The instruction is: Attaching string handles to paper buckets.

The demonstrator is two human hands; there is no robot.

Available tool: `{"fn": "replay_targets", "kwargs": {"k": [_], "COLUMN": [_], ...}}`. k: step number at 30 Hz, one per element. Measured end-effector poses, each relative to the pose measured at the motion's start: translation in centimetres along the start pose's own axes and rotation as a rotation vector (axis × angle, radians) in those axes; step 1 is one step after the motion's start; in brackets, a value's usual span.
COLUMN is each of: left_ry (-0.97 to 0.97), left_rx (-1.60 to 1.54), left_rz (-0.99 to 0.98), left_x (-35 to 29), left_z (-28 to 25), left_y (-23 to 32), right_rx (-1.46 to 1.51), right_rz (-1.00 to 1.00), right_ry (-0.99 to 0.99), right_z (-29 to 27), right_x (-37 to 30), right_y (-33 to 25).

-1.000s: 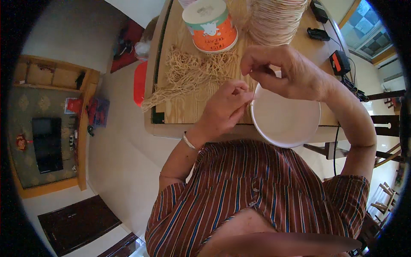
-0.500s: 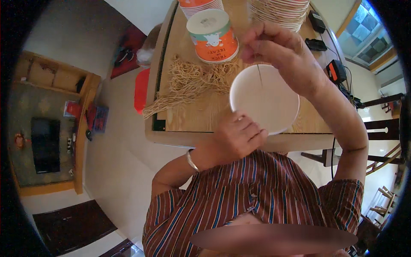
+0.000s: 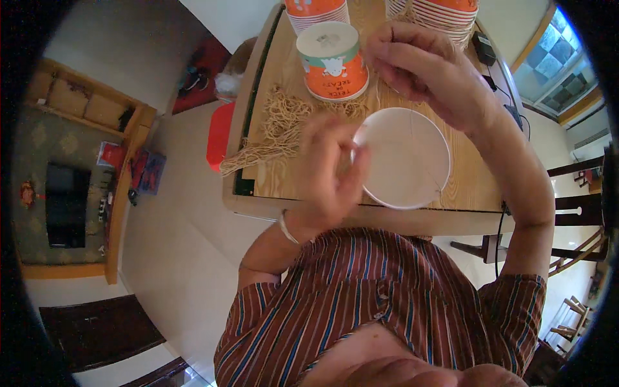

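Observation:
A white-lined paper tub sits near the table's front edge, its open mouth facing up. My right hand is raised above its far rim, fingers pinched together on a thin string. Part of the string shows faintly against the tub's white inside. At the tub's left rim is my left hand, its fingers smeared by motion; whether they touch the rim cannot be made out. A heap of tan twine lies left of the tub, partly behind my left hand. Beyond it stands an upside-down orange and green tub.
Stacks of nested orange tubs stand at the table's far side, another stack at far right. A black adapter and cables lie along the right edge. A red stool stands off the table's left side.
My left hand has moved up and left along the tub's rim. The right hand remains raised, slightly shifted. The view has tilted a little, so the table appears lower.

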State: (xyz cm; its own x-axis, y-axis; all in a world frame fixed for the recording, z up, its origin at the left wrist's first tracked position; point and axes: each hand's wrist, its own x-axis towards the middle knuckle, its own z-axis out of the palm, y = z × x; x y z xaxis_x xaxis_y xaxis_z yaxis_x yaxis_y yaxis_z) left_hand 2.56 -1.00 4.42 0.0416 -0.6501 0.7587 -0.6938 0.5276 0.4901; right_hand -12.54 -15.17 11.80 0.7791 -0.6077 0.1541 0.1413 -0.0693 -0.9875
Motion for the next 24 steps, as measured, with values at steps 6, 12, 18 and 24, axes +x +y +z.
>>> {"fn": "replay_targets", "kwargs": {"k": [6, 12, 18, 24], "left_ry": [-0.223, -0.399, -0.458, -0.419], "left_rx": [-0.593, -0.637, -0.269, 0.156], "left_rz": [-0.455, -0.504, -0.359, 0.035], "left_x": [2.7, 2.5, 1.5, 2.5], "left_z": [2.0, 1.1, -1.0, -1.5], "left_y": [-3.0, -6.4, -8.5, -6.4], "right_rx": [-0.016, -0.139, -0.212, -0.968], "right_rz": [-0.004, -0.027, 0.176, -0.256], "right_ry": [0.051, 0.263, 0.295, -0.075], "right_z": [1.1, -0.9, -4.3, -2.2], "right_x": [-0.4, -2.5, -4.2, -5.9], "right_y": [-0.2, -0.6, 3.9, 4.9]}}
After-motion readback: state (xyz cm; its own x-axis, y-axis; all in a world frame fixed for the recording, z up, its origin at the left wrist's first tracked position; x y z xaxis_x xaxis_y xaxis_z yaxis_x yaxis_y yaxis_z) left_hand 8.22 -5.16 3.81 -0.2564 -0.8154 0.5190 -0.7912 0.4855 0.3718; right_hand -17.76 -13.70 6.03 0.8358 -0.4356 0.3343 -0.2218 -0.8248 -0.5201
